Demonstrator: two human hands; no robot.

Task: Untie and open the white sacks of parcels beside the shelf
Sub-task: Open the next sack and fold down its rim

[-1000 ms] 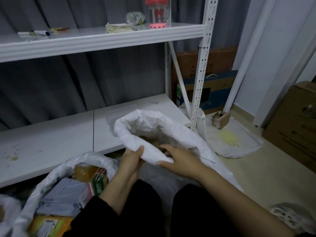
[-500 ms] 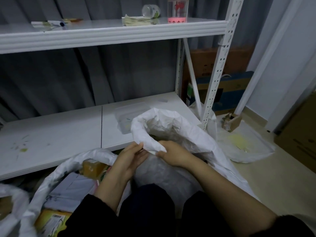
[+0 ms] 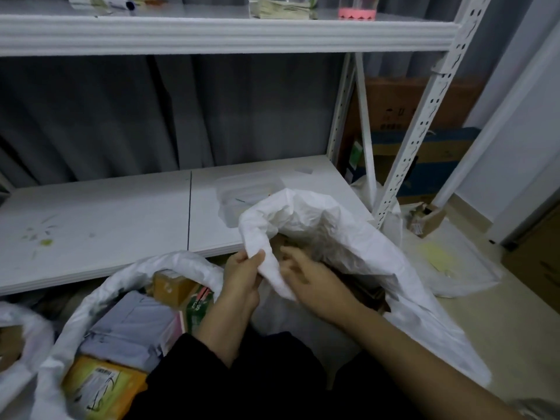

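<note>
At centre frame, against the lower shelf (image 3: 121, 225), our left hand (image 3: 242, 277) pinches the rim of the white sack (image 3: 375, 256) to hold its mouth wide (already untied, we judge), while our right hand (image 3: 315, 286) curls beside the fold, grip too blurred to tell.

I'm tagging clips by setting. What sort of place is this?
Probably a small parcel storeroom or sorting corner. There is a white slotted-metal shelving rack, an open white woven sack beside it holds wrapped parcels, and brown cardboard cartons are stacked behind the rack.
</note>
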